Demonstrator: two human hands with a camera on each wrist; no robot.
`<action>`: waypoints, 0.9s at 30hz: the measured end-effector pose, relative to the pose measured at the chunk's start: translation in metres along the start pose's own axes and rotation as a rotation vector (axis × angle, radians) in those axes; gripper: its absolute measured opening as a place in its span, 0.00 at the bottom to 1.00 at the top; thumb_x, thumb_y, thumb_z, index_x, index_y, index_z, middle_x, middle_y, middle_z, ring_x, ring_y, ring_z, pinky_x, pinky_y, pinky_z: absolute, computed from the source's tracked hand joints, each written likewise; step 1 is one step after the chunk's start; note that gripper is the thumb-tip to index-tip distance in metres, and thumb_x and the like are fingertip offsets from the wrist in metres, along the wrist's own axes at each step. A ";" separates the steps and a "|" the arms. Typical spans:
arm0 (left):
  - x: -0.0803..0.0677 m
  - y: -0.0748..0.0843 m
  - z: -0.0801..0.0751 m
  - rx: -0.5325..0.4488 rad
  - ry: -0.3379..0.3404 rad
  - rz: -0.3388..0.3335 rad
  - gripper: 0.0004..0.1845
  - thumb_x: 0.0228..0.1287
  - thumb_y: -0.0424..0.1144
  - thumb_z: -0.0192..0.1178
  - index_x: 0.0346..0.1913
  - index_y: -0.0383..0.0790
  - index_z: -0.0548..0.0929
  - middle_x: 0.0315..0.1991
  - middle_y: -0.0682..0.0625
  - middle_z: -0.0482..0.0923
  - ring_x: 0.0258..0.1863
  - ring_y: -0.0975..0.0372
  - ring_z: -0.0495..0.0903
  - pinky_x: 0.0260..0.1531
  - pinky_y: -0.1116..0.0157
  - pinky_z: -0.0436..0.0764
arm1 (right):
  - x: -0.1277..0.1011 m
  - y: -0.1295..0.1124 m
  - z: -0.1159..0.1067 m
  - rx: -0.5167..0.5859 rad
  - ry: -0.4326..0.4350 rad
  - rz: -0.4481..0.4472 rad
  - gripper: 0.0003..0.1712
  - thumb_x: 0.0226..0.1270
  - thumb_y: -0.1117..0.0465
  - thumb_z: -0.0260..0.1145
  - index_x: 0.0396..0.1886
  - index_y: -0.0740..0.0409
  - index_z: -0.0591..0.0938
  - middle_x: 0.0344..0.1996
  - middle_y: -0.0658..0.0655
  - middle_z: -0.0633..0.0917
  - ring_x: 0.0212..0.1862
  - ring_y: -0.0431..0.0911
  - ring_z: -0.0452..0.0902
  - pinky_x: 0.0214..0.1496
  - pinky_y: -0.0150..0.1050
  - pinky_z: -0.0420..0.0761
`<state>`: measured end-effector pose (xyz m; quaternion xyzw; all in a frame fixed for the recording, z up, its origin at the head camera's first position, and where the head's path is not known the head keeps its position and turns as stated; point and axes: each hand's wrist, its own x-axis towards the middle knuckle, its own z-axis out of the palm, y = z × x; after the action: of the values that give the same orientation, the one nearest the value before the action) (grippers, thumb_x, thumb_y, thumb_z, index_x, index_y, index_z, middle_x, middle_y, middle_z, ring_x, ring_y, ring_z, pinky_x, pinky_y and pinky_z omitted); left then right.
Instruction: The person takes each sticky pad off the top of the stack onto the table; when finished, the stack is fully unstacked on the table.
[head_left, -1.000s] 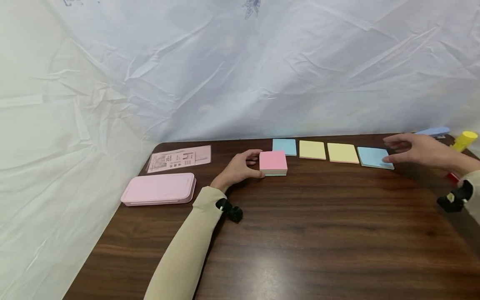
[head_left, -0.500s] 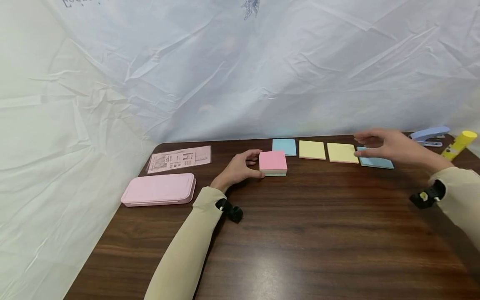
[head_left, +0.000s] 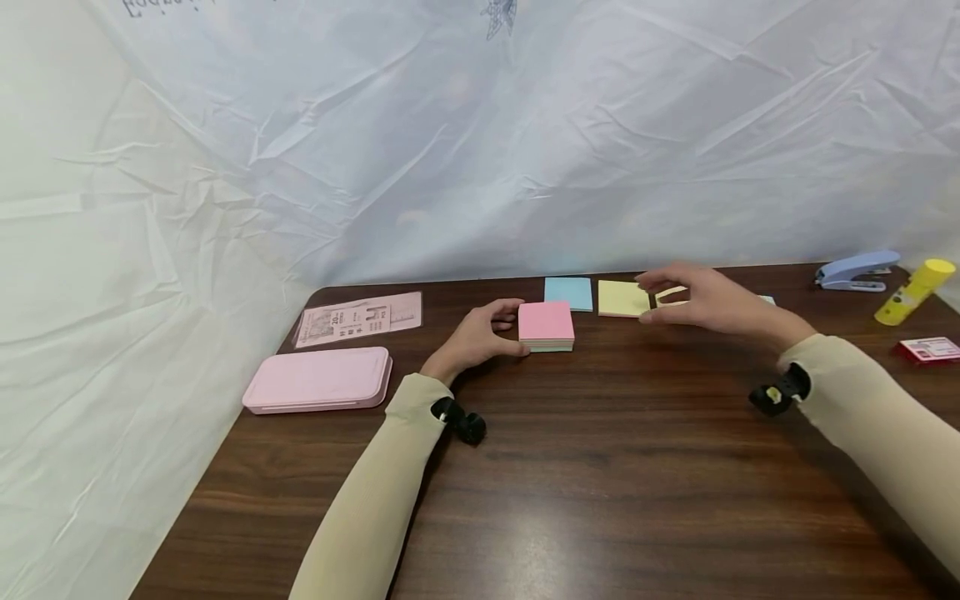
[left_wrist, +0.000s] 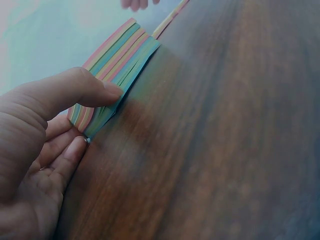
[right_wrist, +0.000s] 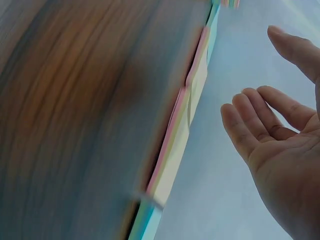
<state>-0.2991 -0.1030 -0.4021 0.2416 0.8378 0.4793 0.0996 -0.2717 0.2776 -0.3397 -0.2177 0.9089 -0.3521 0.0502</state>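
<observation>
Head view: stack (head_left: pixel 546 323) at frame centre, left hand (head_left: pixel 478 337) gripping it from left; right hand (head_left: pixel 703 302), right of centre, hovers over yellow pads (head_left: pixel 618 298), loosely open, empty.

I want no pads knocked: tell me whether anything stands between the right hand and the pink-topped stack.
Nothing tall shows between the right hand and the pink-topped stack of sticky notes. Low down, a yellow sticky-note pad lies flat between them, and a blue sticky-note pad lies just behind the stack.
</observation>
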 end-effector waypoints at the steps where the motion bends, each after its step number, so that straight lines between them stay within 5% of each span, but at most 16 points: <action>1: 0.000 0.000 0.000 -0.001 0.000 -0.002 0.44 0.60 0.34 0.78 0.79 0.38 0.70 0.73 0.44 0.73 0.68 0.51 0.75 0.68 0.58 0.75 | 0.003 -0.003 0.004 0.000 -0.003 -0.005 0.38 0.72 0.53 0.76 0.75 0.63 0.75 0.70 0.64 0.77 0.69 0.62 0.75 0.67 0.61 0.76; 15: 0.000 0.000 -0.001 -0.002 -0.002 -0.003 0.45 0.60 0.33 0.78 0.79 0.37 0.70 0.73 0.44 0.73 0.68 0.51 0.75 0.68 0.58 0.75 | 0.032 -0.028 0.046 0.127 -0.099 -0.070 0.42 0.70 0.54 0.78 0.75 0.67 0.72 0.71 0.66 0.75 0.70 0.60 0.72 0.70 0.57 0.76; 27: 0.001 0.000 0.000 -0.012 0.002 0.004 0.44 0.59 0.32 0.78 0.78 0.35 0.71 0.72 0.43 0.74 0.66 0.51 0.76 0.68 0.58 0.75 | 0.054 -0.038 0.067 0.050 -0.109 -0.088 0.45 0.66 0.54 0.81 0.75 0.70 0.72 0.67 0.66 0.76 0.67 0.61 0.74 0.68 0.59 0.78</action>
<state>-0.2998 -0.1027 -0.4014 0.2422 0.8345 0.4849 0.0994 -0.2908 0.1882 -0.3611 -0.2752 0.8852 -0.3643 0.0895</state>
